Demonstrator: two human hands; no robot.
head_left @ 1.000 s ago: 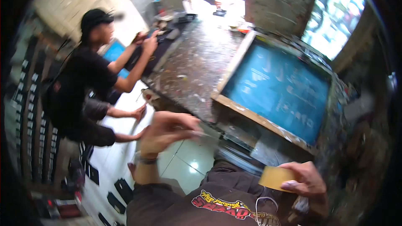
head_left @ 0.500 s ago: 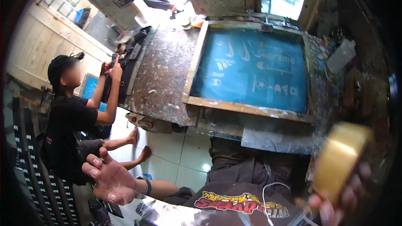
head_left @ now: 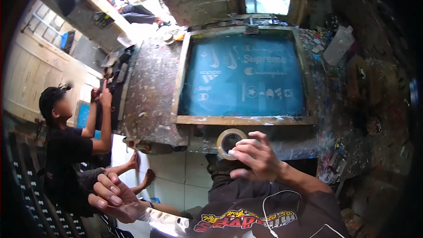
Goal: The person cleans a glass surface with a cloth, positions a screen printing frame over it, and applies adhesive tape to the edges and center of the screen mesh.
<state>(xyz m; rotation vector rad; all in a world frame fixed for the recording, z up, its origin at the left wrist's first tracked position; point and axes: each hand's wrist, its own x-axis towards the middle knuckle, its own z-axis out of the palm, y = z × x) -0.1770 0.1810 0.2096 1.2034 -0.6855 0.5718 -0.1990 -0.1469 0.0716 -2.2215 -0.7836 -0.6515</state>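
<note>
A roll of packing tape (head_left: 222, 154) is seen almost face-on at the front edge of the worktable. My right hand (head_left: 264, 161) reaches over from its right side. Its fingers are apart, one fingertip overlaps the roll's hole, and the thumb stays clear of the rim. At lower left my left hand (head_left: 118, 198) has its fingers curled in toward the palm. A shiny strip of clear tape (head_left: 169, 221) trails from it toward my dark shirt, its surface washed out by glare. Where the strip meets the palm is partly hidden.
Ahead, a wooden-framed blue printing screen (head_left: 246, 79) lies on the paint-spotted worktable (head_left: 150, 92). A whitish plastic container (head_left: 338, 46) stands to its right. At left, a person in black (head_left: 68, 145) holds a phone. Another person (head_left: 132, 11) sits outside the doorway.
My right hand has brought the tape roll from the lower right to the table's front edge, and its fingers have spread. My left hand has curled its fingers. The view has shifted.
</note>
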